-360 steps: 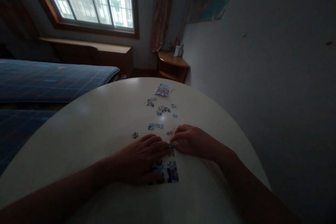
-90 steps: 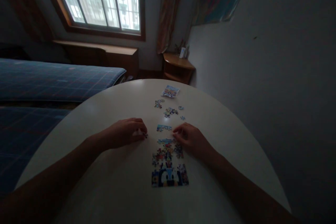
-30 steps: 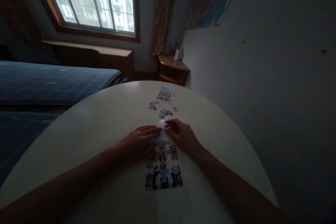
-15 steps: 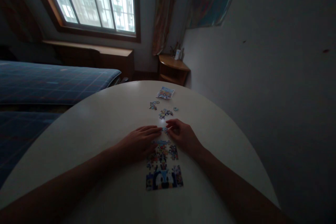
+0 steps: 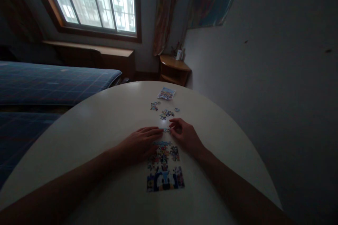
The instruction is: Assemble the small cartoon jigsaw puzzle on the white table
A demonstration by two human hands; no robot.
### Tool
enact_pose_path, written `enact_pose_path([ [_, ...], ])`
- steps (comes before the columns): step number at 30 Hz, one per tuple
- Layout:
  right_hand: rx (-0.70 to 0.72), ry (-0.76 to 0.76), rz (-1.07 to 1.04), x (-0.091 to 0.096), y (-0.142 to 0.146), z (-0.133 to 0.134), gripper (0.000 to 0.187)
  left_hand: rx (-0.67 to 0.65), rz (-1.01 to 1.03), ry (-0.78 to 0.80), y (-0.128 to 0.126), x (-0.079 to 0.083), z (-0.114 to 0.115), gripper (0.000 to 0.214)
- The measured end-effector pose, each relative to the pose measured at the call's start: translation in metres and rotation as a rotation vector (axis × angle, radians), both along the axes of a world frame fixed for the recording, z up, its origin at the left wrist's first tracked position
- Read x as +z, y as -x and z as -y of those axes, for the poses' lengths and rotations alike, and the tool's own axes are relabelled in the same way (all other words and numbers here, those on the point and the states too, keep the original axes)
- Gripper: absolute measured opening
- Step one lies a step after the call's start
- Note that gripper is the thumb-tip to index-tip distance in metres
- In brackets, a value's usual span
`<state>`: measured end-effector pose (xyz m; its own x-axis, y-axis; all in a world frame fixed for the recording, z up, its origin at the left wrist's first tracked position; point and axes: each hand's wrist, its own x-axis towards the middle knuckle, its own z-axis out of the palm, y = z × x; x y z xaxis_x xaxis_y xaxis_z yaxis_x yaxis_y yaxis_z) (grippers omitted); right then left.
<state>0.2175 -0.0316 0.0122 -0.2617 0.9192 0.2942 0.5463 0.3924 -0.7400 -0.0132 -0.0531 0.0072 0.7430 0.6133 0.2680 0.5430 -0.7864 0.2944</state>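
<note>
Small light-blue puzzle pieces lie on the table between my two hands. My left hand rests flat, palm down and fingers stretched out, its fingertips at the left end of these pieces. From the right, my right hand has curled fingers with the tips on a puzzle piece at the other end; the exact grip is partly hidden. Just nearer to me is a partly joined puzzle with a dark-blue cartoon face at its bottom and gaps higher up. My left hand covers part of its upper left side.
Beyond my hands lie a cluster of loose pieces, a smaller group and a single piece. A printed picture packet lies near the far edge of the round white table. A wall stands to the right.
My right hand has shifted slightly to the right. More of the small light-blue pieces shows between the hands. My left hand stays nearly still.
</note>
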Motion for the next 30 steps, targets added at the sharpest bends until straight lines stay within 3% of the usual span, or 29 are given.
enact_pose_path([
  [15, -0.034, 0.045, -0.056, 0.0008, -0.0010, -0.0033, 0.023, -0.003, -0.019, -0.001, 0.0007, -0.0007, 0.0000, 0.044],
  [30, 0.020, -0.008, 0.127, 0.0047, -0.0072, 0.0035, 0.032, 0.010, -0.017, -0.022, 0.0007, -0.0030, 0.0002, 0.043],
])
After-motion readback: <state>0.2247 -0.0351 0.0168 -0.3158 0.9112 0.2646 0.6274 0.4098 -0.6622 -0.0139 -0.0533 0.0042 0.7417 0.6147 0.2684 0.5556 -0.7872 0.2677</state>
